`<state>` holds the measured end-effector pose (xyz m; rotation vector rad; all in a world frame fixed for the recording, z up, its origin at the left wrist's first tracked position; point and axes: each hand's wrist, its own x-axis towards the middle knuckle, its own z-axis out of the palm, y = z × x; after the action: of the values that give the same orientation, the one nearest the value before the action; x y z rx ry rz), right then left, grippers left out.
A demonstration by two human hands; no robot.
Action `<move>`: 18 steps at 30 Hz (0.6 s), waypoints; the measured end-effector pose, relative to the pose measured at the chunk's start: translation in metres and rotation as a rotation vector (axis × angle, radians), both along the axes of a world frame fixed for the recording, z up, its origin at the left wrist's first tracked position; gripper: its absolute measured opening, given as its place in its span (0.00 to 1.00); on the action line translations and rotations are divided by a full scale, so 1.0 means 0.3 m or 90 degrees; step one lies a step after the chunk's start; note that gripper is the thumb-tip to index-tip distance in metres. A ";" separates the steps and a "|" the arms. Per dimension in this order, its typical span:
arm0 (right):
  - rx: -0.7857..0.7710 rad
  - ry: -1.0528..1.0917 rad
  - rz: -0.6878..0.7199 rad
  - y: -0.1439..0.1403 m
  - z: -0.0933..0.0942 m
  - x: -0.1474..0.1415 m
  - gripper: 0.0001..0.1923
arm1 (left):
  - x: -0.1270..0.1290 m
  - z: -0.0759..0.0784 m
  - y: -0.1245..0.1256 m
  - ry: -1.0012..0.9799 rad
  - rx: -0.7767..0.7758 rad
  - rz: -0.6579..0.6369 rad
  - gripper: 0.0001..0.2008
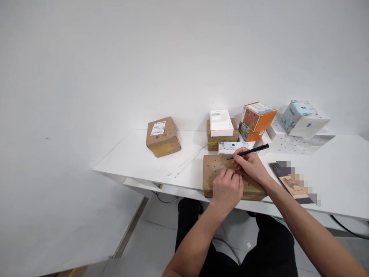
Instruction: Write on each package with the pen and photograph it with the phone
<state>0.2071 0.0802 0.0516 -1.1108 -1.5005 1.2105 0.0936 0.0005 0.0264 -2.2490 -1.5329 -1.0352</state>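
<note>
A flat brown cardboard box (213,171) with small dark dots lies at the near edge of the white table (138,157). My left hand (227,188) rests on top of it, fingers curled, pressing it down. My right hand (250,165) holds a black pen (249,151), its tip touching the top of the box near the far edge. Both forearms reach in from the bottom of the view.
A brown labelled box (163,136) sits at the left. Behind stand a white box (221,122) on a brown box (215,140), an orange box (257,119), a tissue pack (302,118) and a small tissue packet (230,146). A phone (291,182) lies at right.
</note>
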 end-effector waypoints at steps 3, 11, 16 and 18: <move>0.010 -0.026 0.014 0.000 -0.021 -0.012 0.10 | 0.001 -0.004 0.004 0.003 0.017 0.005 0.09; 0.052 -0.066 0.015 -0.012 -0.041 -0.010 0.12 | 0.002 -0.019 0.007 -0.008 0.030 0.006 0.09; 0.077 -0.110 0.028 -0.009 -0.049 -0.011 0.13 | 0.001 -0.017 0.006 -0.002 0.035 0.010 0.08; 0.079 -0.119 0.025 -0.010 -0.045 -0.012 0.13 | 0.001 -0.015 0.005 -0.003 0.034 0.009 0.08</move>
<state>0.2036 0.0772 0.0381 -1.1413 -1.7221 1.0469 0.0939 0.0019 0.0219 -2.1991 -1.5013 -1.0649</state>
